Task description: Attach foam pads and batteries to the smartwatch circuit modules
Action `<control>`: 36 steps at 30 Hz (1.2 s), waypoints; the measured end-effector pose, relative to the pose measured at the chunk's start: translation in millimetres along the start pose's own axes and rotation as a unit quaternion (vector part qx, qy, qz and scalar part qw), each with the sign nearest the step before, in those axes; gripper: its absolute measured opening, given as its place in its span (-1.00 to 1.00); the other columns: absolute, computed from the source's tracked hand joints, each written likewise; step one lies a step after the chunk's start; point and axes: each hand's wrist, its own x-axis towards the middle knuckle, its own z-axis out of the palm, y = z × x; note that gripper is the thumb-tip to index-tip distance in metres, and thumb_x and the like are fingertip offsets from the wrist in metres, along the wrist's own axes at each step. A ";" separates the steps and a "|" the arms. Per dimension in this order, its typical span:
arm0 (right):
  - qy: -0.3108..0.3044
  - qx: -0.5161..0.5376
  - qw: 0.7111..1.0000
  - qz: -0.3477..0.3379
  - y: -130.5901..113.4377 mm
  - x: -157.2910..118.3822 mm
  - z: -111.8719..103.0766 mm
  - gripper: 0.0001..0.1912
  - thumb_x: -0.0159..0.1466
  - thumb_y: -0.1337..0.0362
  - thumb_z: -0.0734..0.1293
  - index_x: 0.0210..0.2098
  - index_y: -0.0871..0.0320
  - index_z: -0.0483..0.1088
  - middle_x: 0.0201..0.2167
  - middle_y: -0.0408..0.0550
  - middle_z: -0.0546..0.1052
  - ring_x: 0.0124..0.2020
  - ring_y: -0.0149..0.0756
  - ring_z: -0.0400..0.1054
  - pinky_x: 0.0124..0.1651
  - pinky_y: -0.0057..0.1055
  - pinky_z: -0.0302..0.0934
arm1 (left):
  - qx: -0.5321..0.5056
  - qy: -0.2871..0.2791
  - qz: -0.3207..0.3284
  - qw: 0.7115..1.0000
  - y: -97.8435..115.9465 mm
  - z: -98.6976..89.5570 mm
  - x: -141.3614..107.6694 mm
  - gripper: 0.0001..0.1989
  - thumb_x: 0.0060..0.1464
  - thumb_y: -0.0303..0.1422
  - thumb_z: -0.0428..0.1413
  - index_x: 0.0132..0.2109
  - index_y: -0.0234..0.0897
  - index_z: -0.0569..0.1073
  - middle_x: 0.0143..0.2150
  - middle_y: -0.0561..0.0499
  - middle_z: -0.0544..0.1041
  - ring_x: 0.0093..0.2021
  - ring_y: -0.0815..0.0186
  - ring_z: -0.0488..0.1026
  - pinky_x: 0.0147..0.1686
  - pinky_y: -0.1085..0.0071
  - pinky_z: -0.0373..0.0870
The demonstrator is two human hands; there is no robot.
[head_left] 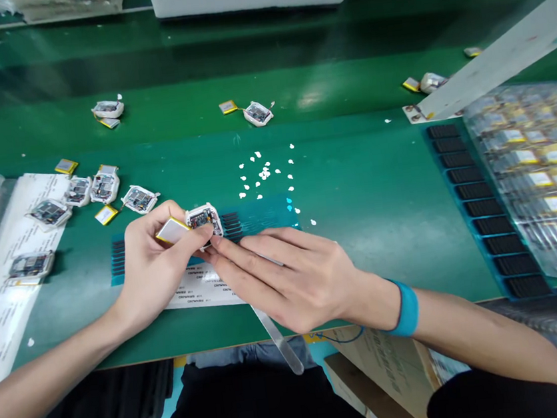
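Note:
My left hand (156,263) grips a small white housing (204,217) with a circuit board inside, its thumb on the board. A silver battery (173,230) with yellow edges sticks out beside that thumb. My right hand (290,271) is closed, and its fingertips touch the housing's lower right edge. From under its palm juts a flat metal tool (280,343) with a rounded end; its working tip is hidden. Below the hands lie a blue sheet with black strips (231,224) and a white printed backing sheet (207,285).
Several housings with boards (140,198) and batteries lie at the left and along the back. Small white stickers (264,173) dot the green bench (365,172). Right stand black pads (490,208), clear trays of parts (550,171) and a slanted white post (502,49).

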 end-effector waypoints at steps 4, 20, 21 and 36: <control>0.001 -0.001 1.000 -0.005 -2.3 -0.2 0.0 -0.75 0.39 0.31 0.31 -0.02 0.31 0.51 -0.01 0.09 0.60 -0.19 -0.33 0.48 -0.24 -0.40 0.36 | 0.016 -0.008 -0.013 1.000 3.6 1.7 -1.8 -0.67 -0.02 -0.38 0.29 -0.52 -0.26 0.26 -0.61 0.16 0.23 -0.58 0.47 0.08 -0.60 0.48 0.01; 0.039 0.054 0.997 0.047 2.8 -4.6 1.2 -0.75 0.39 0.40 0.28 0.02 0.33 0.49 0.07 0.10 0.55 -0.26 -0.32 0.53 -0.37 -0.40 0.41 | -0.029 0.015 -0.017 0.999 7.2 9.0 -0.1 -0.68 0.04 -0.39 0.29 -0.02 -0.20 0.53 -0.39 0.09 0.50 -0.50 0.39 0.44 -0.52 0.50 0.48; 0.031 0.047 0.997 0.052 2.5 -4.1 2.0 -0.75 0.38 0.41 0.29 0.02 0.33 0.49 0.07 0.08 0.55 -0.25 -0.31 0.53 -0.34 -0.39 0.43 | -0.035 0.010 -0.022 0.999 7.3 9.2 -0.2 -0.69 0.04 -0.39 0.29 -0.03 -0.20 0.53 -0.41 0.10 0.51 -0.51 0.39 0.44 -0.52 0.49 0.50; 0.066 -0.011 0.996 0.062 20.3 -4.5 1.9 -0.74 0.40 0.42 0.29 0.06 0.31 0.46 0.09 0.01 0.54 -0.20 -0.39 0.53 -0.27 -0.45 0.46 | -0.063 -0.003 -0.002 0.998 3.6 3.8 10.5 -0.61 -0.10 -0.41 0.35 -0.17 -0.21 0.34 -0.39 0.10 0.60 -0.52 0.36 0.56 -0.45 0.44 0.62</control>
